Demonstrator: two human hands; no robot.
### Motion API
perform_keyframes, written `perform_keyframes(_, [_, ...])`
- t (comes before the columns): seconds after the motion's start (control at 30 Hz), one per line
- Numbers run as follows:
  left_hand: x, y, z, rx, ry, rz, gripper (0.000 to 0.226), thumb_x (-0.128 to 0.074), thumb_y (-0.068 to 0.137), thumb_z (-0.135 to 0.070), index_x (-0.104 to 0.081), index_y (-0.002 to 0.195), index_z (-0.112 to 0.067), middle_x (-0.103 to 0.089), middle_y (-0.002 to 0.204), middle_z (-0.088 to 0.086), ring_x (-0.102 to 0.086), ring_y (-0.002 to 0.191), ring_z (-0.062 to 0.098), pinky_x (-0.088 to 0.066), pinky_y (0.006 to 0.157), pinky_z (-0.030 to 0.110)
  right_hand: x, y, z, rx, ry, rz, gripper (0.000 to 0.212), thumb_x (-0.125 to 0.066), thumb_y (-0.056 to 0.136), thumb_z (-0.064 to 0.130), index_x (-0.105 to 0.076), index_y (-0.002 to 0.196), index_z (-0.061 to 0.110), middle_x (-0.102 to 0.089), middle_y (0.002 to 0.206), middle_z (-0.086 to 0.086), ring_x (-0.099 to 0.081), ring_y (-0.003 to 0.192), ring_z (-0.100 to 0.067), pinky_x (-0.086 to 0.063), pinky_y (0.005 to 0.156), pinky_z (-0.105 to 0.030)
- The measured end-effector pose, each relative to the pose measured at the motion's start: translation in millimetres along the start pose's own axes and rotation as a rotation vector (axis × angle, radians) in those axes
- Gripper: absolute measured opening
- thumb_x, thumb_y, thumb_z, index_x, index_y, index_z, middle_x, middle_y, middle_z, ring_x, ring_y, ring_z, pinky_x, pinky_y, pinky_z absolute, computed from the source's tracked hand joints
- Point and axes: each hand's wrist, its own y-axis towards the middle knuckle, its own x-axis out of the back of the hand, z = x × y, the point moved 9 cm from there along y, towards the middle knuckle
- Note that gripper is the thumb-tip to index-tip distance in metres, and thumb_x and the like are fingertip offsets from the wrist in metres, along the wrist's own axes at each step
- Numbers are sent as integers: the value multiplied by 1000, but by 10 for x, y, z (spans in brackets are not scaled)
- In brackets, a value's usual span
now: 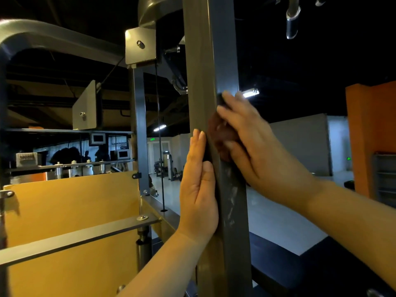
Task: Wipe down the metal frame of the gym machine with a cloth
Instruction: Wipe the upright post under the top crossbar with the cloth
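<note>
Slippage worries us: our right hand (252, 142) presses a dark reddish-brown cloth (220, 133) under spread fingers against the tall grey square metal upright (211, 61); our left hand (198, 185), flat and empty, braces its left face. Streaks below could get missed.

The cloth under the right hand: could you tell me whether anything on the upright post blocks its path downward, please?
Nothing visible does. The right hand presses the cloth against the upright post, whose smudged face below it is bare. The left hand lies flat on the adjoining side face.
</note>
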Motion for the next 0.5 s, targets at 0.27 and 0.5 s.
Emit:
perform_keyframes(0.27, [11,-43,43,-27,-32,25,52,-37,108,-15,-35,159,-29,-30,170,3,-22,159,24,-21,126,61,-243,-470,103,41,-11,36,53,-39,108,31,-25,156,15,-15,170,-9,-4,159,-23,-12,128,-37])
perform_keyframes(0.5, [4,-54,17,-31,-10,20,51,-38,107,-31,-35,158,-33,-28,170,-2,-21,159,19,-21,126,59,-184,-311,26,-108,97,-11,57,-39,108,32,-20,160,22,-5,172,3,5,158,-13,-2,126,-23])
